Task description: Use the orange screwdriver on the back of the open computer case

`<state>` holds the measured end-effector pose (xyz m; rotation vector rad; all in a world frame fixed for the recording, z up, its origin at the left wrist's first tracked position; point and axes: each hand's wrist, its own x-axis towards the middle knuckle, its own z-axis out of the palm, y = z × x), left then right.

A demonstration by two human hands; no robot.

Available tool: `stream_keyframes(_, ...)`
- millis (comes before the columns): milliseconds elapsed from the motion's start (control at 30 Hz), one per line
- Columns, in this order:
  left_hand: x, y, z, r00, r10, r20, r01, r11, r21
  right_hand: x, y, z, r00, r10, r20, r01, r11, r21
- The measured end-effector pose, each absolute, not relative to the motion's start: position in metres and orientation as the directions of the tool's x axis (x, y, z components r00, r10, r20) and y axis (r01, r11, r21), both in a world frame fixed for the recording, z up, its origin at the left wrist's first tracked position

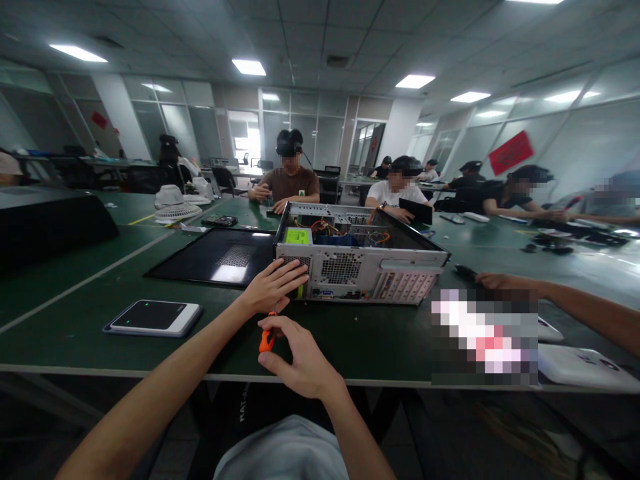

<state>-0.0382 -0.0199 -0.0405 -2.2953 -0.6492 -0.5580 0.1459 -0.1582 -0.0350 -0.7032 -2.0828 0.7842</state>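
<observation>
An orange-handled screwdriver (267, 341) points toward an open PC (370, 267).

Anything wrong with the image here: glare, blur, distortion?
Head view, top: ceiling lights burn white; head view, left of centre: a bright reflection on the black panel; head view, right edge: detail softens and lines slant; head view, lower right: coarse pixel blocks; head view, centre: the computer case reads fairly clearly.

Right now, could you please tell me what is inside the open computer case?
Inside the computer case, a bright green label and tangled orange wires show. Its near wall covers the bottom, so anything lying there cannot be seen.
</observation>
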Motion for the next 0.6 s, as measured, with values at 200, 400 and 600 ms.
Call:
stream_keyframes(200, -0.0374, -0.0192, -0.0413, 0.784, 0.269, 0.559, 0.583, -0.63, -0.513, 0.1424, -0.1563, -0.0379, -0.503, 0.662, 0.555, 0.223, 0.721, -0.657)
stream_keyframes(400, -0.0377, -0.0194, -0.0401, 0.789, 0.271, 0.551, 0.577, -0.635, -0.514, 0.1414, -0.1567, -0.0387, -0.448, 0.689, 0.57, 0.277, 0.713, -0.644)
stream_keyframes(600, -0.0377, -0.0211, -0.0377, 0.787, 0.25, 0.563, 0.575, -0.628, -0.524, 0.1411, -0.1555, -0.043, -0.41, 0.659, 0.63, 0.31, 0.75, -0.584)
